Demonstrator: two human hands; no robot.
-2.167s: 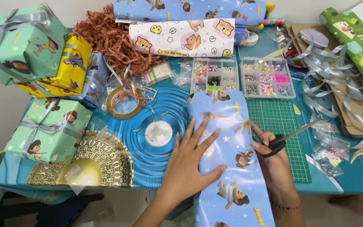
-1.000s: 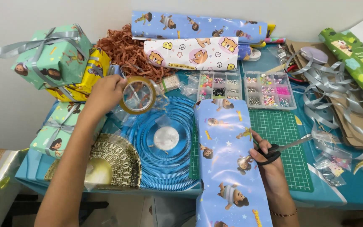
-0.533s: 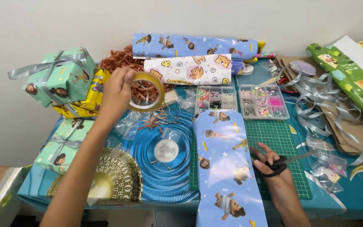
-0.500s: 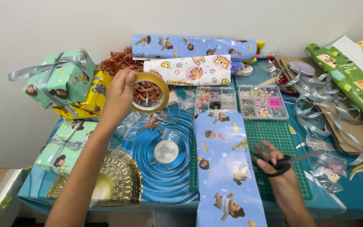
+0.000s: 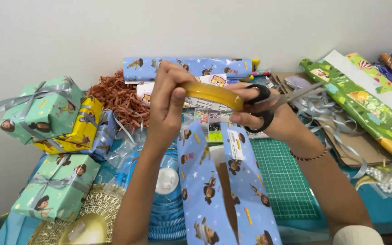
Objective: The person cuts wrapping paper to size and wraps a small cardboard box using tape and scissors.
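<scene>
Raised clear above the crowded table (image 5: 389,211), left hand (image 5: 166,102) pinching the tape roll (image 5: 212,94), right hand (image 5: 268,119) fingers curled through black scissors (image 5: 268,103), touching it.

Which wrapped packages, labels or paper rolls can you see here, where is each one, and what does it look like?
Top gift box: far left, green cartoon paper, silver ribbon.
Yellow package: under that box, cartoon print.
Lower gift box: front left, green, silver ribbon.
Blue wrapping paper: centre, below both hands, cartoon figures.
Label: small white rectangle on that paper.
Green paper roll: right side, colourful print.
Blue roll: against the back wall.
</scene>
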